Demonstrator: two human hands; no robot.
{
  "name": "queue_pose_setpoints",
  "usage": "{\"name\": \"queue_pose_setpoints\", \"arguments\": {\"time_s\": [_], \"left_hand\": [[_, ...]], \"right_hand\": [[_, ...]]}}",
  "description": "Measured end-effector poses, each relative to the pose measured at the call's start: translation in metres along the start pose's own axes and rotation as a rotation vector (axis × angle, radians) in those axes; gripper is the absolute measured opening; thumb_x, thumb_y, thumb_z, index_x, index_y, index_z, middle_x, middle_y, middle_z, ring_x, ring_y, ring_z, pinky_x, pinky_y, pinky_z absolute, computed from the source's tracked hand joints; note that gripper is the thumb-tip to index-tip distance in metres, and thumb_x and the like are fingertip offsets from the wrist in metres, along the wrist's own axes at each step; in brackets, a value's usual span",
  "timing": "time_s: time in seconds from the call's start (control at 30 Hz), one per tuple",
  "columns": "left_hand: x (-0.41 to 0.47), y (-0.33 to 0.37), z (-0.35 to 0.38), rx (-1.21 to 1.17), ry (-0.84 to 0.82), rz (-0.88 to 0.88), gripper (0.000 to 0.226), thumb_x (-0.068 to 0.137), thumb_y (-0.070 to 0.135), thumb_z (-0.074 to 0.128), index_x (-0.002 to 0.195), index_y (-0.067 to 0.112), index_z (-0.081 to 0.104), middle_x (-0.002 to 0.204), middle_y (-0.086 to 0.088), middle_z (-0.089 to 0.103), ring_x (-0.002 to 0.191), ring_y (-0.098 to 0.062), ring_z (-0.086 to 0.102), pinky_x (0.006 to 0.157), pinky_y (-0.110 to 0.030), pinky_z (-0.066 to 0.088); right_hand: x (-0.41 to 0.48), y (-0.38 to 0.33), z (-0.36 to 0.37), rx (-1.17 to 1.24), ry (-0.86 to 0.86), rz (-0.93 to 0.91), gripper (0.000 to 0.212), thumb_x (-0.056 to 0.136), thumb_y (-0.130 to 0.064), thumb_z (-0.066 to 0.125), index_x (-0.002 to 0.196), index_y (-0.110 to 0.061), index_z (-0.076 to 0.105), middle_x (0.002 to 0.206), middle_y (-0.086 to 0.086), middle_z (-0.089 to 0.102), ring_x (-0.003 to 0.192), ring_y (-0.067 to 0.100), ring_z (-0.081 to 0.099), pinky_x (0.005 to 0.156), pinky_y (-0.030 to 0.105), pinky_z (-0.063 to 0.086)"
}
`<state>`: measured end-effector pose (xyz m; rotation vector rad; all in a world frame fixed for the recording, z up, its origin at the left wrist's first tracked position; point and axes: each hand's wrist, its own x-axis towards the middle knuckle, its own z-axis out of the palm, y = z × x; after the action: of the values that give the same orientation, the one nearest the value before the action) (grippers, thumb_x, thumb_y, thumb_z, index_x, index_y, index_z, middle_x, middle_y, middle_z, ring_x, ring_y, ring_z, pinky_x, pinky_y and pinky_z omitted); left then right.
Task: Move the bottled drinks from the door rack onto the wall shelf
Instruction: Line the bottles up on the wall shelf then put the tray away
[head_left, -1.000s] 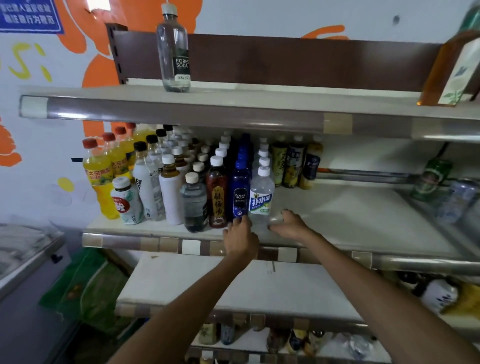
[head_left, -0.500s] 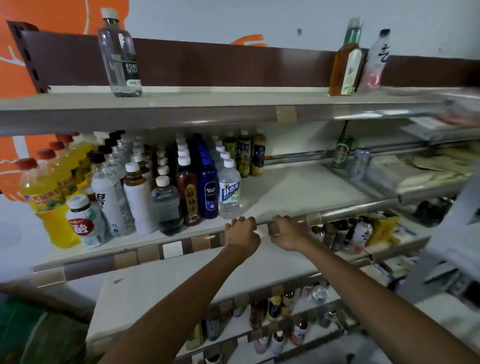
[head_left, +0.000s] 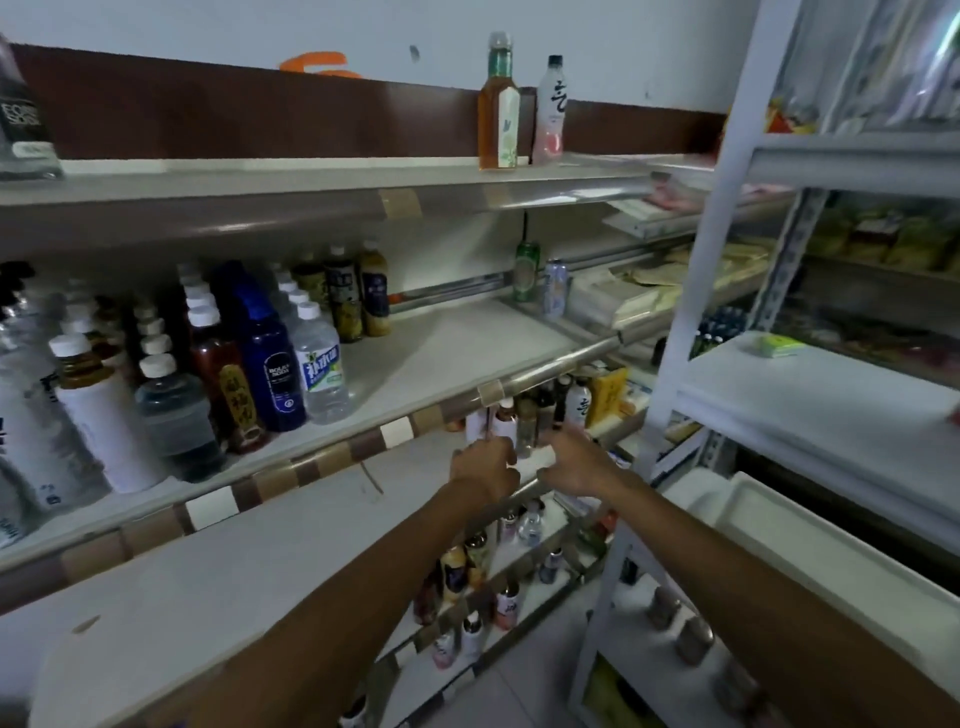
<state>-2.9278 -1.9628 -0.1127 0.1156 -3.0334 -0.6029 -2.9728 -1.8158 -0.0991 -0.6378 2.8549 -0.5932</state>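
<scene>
The wall shelf (head_left: 457, 353) carries a packed group of bottled drinks on its left half, with a clear white-capped bottle (head_left: 322, 364) and a dark blue bottle (head_left: 270, 364) at the front right of the group. My left hand (head_left: 483, 470) and my right hand (head_left: 576, 462) hover side by side just below that shelf's front rail. They are in front of a small cluster of bottles (head_left: 524, 421) on the shelf underneath. The left fingers are loosely curled and the right fingers reach leftward. I see nothing held in either hand.
The top shelf holds an amber bottle (head_left: 498, 119), a pink bottle (head_left: 550, 119) and a clear soda bottle (head_left: 21, 119). Two cans (head_left: 526, 270) stand at the back. A white metal rack (head_left: 691, 291) rises close on the right. More bottles (head_left: 467, 571) fill lower tiers.
My view has swung right. Both hands left the middle shelf's front rail and dropped to the right, now in front of the lower shelf's bottles.
</scene>
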Motion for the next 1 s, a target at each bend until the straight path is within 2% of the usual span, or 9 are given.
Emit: {"name": "queue_pose_setpoints", "arguments": {"time_s": [0.13,0.23,0.3,0.43,0.57,0.67,0.77,0.9,1.0], "left_hand": [[-0.009,0.044,0.037,0.024,-0.080,0.083,0.026,0.090,0.029,0.057,0.112,0.016,0.061,0.118,-0.007,0.063,0.112,-0.027,0.058,0.087,-0.033,0.045],[-0.020,0.080,0.066,0.001,-0.149,0.166,0.025,0.091,0.025,0.057,0.110,0.011,0.063,0.113,-0.008,0.065,0.108,-0.027,0.061,0.085,-0.033,0.046],[-0.029,0.104,0.086,0.005,-0.211,0.192,0.026,0.094,0.026,0.053,0.113,0.012,0.062,0.112,-0.007,0.064,0.108,-0.026,0.060,0.088,-0.031,0.046],[-0.046,0.150,0.125,0.024,-0.329,0.270,0.022,0.089,0.029,0.058,0.108,0.020,0.062,0.107,-0.003,0.064,0.102,-0.022,0.060,0.087,-0.031,0.048],[-0.065,0.194,0.158,0.035,-0.503,0.445,0.014,0.085,0.020,0.063,0.091,0.015,0.051,0.082,-0.001,0.052,0.082,-0.021,0.054,0.068,-0.030,0.044],[-0.076,0.220,0.189,0.035,-0.612,0.518,0.013,0.085,0.021,0.063,0.089,0.011,0.056,0.089,-0.010,0.056,0.085,-0.028,0.060,0.067,-0.031,0.043],[-0.092,0.239,0.218,0.054,-0.717,0.547,0.033,0.090,0.030,0.056,0.109,0.002,0.058,0.107,-0.016,0.060,0.097,-0.031,0.058,0.076,-0.033,0.046],[-0.110,0.249,0.271,0.188,-0.831,0.589,0.053,0.089,0.034,0.055,0.135,0.010,0.043,0.140,-0.013,0.044,0.127,-0.032,0.045,0.102,-0.036,0.040],[-0.121,0.242,0.316,0.231,-0.973,0.603,0.055,0.091,0.036,0.060,0.134,0.006,0.045,0.135,-0.010,0.049,0.119,-0.029,0.051,0.097,-0.034,0.043]], "right_hand": [[-0.044,0.051,0.004,0.009,-0.049,0.101,0.045,0.090,-0.027,0.065,0.127,-0.005,0.054,0.130,0.015,0.058,0.118,0.030,0.056,0.094,0.035,0.046],[-0.081,0.093,0.007,0.066,-0.055,0.216,0.041,0.093,-0.026,0.061,0.123,0.001,0.055,0.126,0.018,0.057,0.116,0.032,0.055,0.092,0.036,0.046],[-0.112,0.114,0.008,0.096,-0.072,0.284,0.037,0.096,-0.026,0.057,0.126,-0.003,0.055,0.132,0.015,0.055,0.119,0.030,0.054,0.090,0.031,0.044],[-0.177,0.157,0.009,0.109,-0.074,0.459,0.051,0.093,-0.028,0.061,0.137,-0.006,0.047,0.137,0.013,0.052,0.122,0.029,0.053,0.095,0.033,0.043],[-0.243,0.202,0.018,0.137,-0.052,0.651,0.066,0.081,-0.030,0.069,0.140,-0.015,0.043,0.135,0.014,0.052,0.117,0.032,0.055,0.092,0.039,0.049],[-0.288,0.224,0.023,0.194,-0.017,0.775,0.066,0.080,-0.030,0.070,0.138,-0.015,0.041,0.127,0.014,0.055,0.107,0.033,0.060,0.089,0.041,0.052],[-0.321,0.246,0.038,0.229,-0.033,0.890,0.052,0.083,-0.029,0.069,0.128,-0.011,0.050,0.121,0.013,0.059,0.106,0.032,0.061,0.086,0.035,0.051],[-0.359,0.266,0.073,0.250,-0.069,1.022,0.055,0.084,-0.037,0.065,0.132,-0.015,0.049,0.141,0.009,0.046,0.122,0.030,0.049,0.098,0.036,0.044],[-0.392,0.295,0.128,0.398,-0.092,1.147,0.063,0.091,-0.032,0.065,0.144,-0.012,0.038,0.147,0.008,0.036,0.132,0.029,0.041,0.103,0.035,0.041]]}}
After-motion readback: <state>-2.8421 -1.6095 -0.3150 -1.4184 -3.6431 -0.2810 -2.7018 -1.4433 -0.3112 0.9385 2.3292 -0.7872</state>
